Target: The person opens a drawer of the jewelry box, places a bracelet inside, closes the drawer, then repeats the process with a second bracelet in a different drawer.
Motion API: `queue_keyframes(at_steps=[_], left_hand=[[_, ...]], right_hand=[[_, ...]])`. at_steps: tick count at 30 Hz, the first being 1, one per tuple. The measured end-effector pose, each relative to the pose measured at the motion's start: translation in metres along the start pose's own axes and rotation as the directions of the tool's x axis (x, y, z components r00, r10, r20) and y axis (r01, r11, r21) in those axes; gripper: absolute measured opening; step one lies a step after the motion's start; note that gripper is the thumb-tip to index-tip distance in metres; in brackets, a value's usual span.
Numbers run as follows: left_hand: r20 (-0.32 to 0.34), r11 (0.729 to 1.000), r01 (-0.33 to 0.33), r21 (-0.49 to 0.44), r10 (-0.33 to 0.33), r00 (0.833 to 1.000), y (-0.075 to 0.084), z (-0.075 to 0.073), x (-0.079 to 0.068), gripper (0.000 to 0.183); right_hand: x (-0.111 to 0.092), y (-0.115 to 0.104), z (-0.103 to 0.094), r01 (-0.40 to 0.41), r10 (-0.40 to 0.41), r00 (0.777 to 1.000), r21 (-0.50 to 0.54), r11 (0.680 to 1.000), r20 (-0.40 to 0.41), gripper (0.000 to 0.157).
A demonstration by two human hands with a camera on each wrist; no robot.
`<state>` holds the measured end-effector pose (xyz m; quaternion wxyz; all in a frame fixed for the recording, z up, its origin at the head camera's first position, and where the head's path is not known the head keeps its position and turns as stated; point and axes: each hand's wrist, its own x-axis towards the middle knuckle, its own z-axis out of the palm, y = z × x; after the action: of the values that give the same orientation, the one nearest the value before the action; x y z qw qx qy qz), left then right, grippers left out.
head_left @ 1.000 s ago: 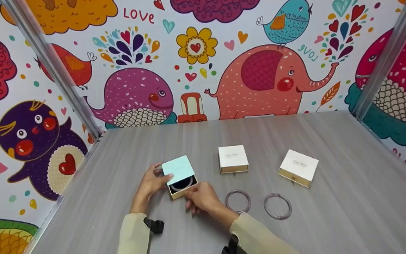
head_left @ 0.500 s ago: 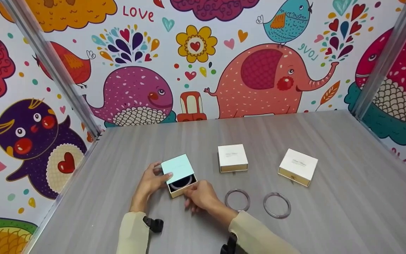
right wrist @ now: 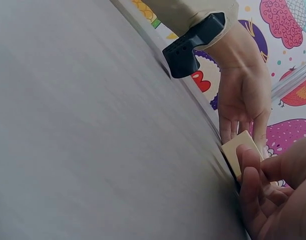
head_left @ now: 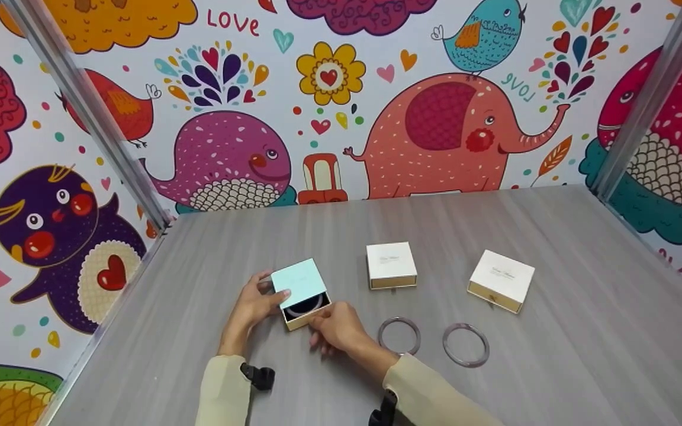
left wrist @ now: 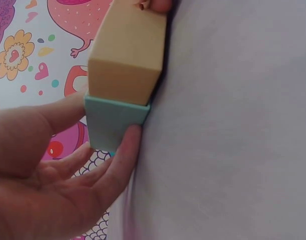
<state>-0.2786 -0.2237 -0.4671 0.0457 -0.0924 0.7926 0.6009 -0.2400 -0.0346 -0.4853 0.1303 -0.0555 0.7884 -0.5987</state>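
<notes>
A mint-green jewelry box [head_left: 301,283] sits at the left of the table, its cream drawer [head_left: 302,321] partly pulled out. Inside the dark-lined drawer lies a greyish-purple bangle [head_left: 308,306], half hidden by the lid. My left hand [head_left: 256,303] grips the green sleeve, thumb on top and fingers along the sides. At the drawer's front, my right hand [head_left: 338,328] pinches the small pull tab; in the left wrist view only its fingertips [left wrist: 160,5] show, beside a bit of the tab [left wrist: 143,6]. The right wrist view shows its curled fingers [right wrist: 250,172] against the cream drawer front.
Two more bangles lie flat to the right: a nearer-left one [head_left: 399,336] close to my right forearm and another [head_left: 466,345] beyond it. Behind them stand two shut white boxes, one in the middle [head_left: 391,264] and one at right [head_left: 501,280]. Patterned walls border the table.
</notes>
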Motion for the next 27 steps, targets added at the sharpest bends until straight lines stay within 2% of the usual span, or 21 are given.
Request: queue_keyframes(at_steps=[22,27], left_hand=[[-0.013,1.000,0.001,0.026,-0.001,1.000,-0.0009,-0.0002,0.0013,0.070],[-0.006,1.000,0.002,0.013,-0.002,1.000,-0.0013,-0.0007,0.0017,0.071]], right_hand=[[0.0034,0.0014,0.0031,0.011,-0.011,1.000,0.011,1.000,-0.022,0.016],[0.0023,0.0013,0.0039,0.030,-0.031,0.999,-0.020,0.999,-0.023,0.018]])
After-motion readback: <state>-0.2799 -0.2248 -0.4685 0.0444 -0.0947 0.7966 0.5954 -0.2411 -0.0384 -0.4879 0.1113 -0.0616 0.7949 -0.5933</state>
